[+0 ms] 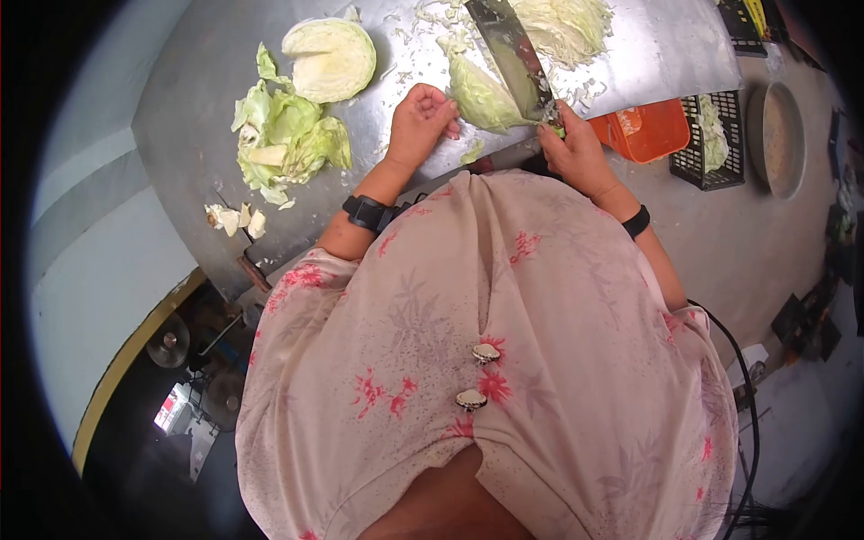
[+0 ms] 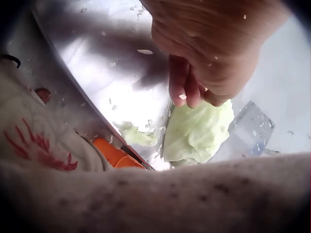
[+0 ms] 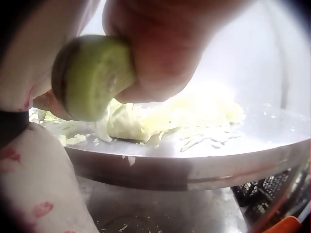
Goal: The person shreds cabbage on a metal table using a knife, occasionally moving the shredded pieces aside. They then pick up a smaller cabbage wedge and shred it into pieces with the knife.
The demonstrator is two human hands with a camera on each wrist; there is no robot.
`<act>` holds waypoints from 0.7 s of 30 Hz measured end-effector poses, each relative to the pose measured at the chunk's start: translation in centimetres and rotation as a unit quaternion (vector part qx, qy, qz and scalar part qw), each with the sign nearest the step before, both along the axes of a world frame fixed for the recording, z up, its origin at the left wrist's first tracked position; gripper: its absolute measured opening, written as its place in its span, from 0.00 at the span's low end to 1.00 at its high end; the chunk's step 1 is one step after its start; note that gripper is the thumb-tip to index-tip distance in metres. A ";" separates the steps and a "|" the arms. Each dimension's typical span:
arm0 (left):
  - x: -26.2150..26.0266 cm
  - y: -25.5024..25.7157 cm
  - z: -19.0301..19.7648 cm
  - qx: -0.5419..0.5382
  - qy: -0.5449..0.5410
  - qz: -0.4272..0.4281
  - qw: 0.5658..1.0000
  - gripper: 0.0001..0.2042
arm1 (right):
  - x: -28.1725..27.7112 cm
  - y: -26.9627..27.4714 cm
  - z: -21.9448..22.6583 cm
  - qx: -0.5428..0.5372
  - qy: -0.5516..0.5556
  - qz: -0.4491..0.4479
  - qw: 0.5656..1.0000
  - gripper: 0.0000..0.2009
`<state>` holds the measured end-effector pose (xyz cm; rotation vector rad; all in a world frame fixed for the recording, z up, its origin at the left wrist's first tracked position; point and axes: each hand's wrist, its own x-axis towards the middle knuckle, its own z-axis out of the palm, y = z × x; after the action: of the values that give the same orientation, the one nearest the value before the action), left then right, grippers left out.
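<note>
My right hand grips a large knife by its green handle. The wide blade stands beside a pale green cabbage wedge and points away from me. On the other side of the wedge is my left hand, its fingers loosely curled and nothing visible in them. In the left wrist view those fingers hang right at the top of the wedge. Beyond the knife lies a heap of shredded cabbage, and shreds are scattered around the blade.
A cut cabbage half, loose outer leaves and core pieces lie on the metal table at left. Beyond its right edge are an orange basin, a black crate holding cabbage, and a round metal pan.
</note>
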<state>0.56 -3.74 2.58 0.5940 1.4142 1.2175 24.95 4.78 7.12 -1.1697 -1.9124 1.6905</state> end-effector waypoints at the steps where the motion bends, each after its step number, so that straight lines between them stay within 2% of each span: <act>1: 0.2 0.3 0.1 0.011 -0.027 0.002 1.000 0.11 | 0.0 0.0 0.3 0.004 -0.004 0.012 1.000 0.15; 5: 1.2 1.3 1.2 -0.009 0.011 -0.001 1.000 0.17 | -0.1 0.8 1.7 -0.025 -0.054 0.079 0.995 0.15; 8: 1.9 1.7 1.7 -0.045 0.105 -0.017 0.993 0.24 | 0.0 0.9 0.2 0.053 -0.004 0.130 0.990 0.15; 11: 2.5 2.4 1.6 -0.087 0.224 -0.032 0.970 0.30 | 0.4 0.8 -2.3 0.100 0.053 0.108 0.988 0.17; 14: 3.0 2.7 1.2 -0.112 0.302 -0.036 0.946 0.34 | 0.7 1.5 -1.1 -0.026 0.044 0.109 0.993 0.17; 17: 3.1 2.8 -0.1 -0.113 0.306 -0.009 0.945 0.34 | 1.1 1.7 -1.5 -0.081 0.058 0.090 0.991 0.17; 21: 3.9 3.0 0.9 -0.133 0.312 0.009 0.941 0.30 | 1.4 1.8 -2.2 -0.095 0.048 0.047 0.993 0.17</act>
<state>4.48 -0.69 3.48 0.8175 2.0780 0.8529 26.39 6.61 4.91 -1.0556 -1.8068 1.9789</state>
